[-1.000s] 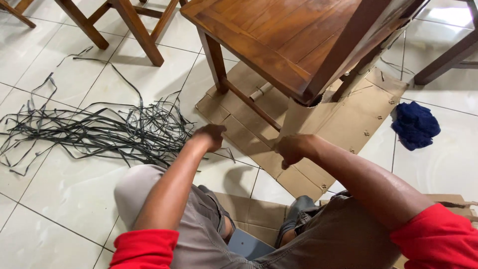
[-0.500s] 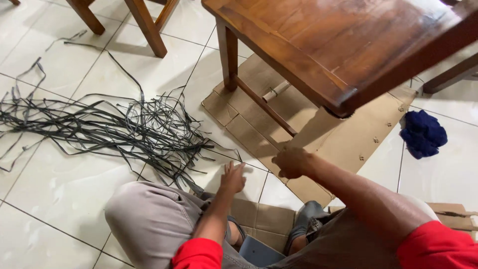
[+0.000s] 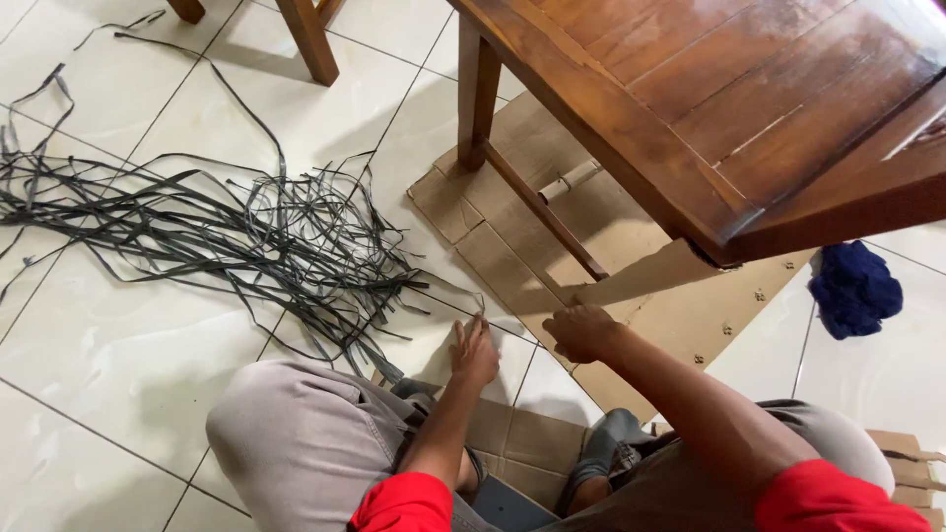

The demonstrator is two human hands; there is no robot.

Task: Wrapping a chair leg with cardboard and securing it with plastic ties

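Dozens of thin dark strips (image 3: 227, 236) are lying in a loose tangle across the pale floor tiles (image 3: 108, 365), fanning out flat and glossy toward the left edge of my head view, with a few stray ends trailing toward the person's knees. One strand is running from the pile to my left hand (image 3: 474, 352), which is reaching forward just above the bent left knee. Its fingers (image 3: 480, 325) are drawn close together and are pinching the near end of that strand at the tips, right over the tile beside the flattened cardboard (image 3: 680, 305).

My right hand (image 3: 583, 333) is hovering just beside the left, over the near edge of the cardboard. Its fingers are curled inward into a loose fist; I cannot tell whether they are gripping anything, since the knuckles are hiding the palm.

The cardboard is spreading out beneath a brown wooden chair (image 3: 709, 99), whose seat is filling the upper right of the frame and whose front leg is standing on the sheet. A crumpled dark blue cloth (image 3: 855, 289) is sitting on the tiles to the right, well apart from both hands. Another piece of cardboard (image 3: 522, 438) is lying under the person's crossed legs, and red sleeves are showing at the bottom edge.
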